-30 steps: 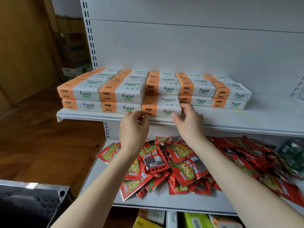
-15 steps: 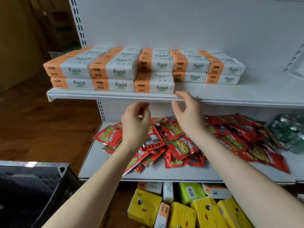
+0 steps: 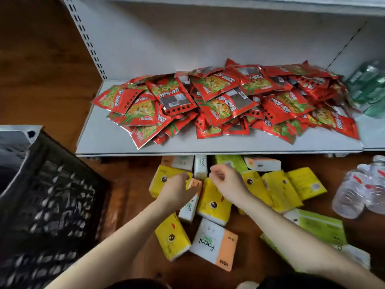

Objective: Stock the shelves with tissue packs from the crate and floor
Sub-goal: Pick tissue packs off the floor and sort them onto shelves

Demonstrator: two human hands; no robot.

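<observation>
Head view: both hands reach down to a pile of tissue packs on the floor [image 3: 129,184]. The left hand [image 3: 177,191] is right on top of an orange and white pack [image 3: 192,202], which lies against a yellow pack [image 3: 212,202] at its 3 o'clock. It is too blurry to tell if the left fingers grip it yet. The right hand [image 3: 228,183] hangs over the yellow pack, fingers loosely bent and holding nothing. The black crate [image 3: 52,195] sits at 9 o'clock from the hands. The shelf [image 3: 208,146] at 12 o'clock carries red snack bags [image 3: 218,101].

To do this well, I think the left fingers should wrap round the pack's long sides. Then lift it straight up, so the packs beside it don't slide.
</observation>
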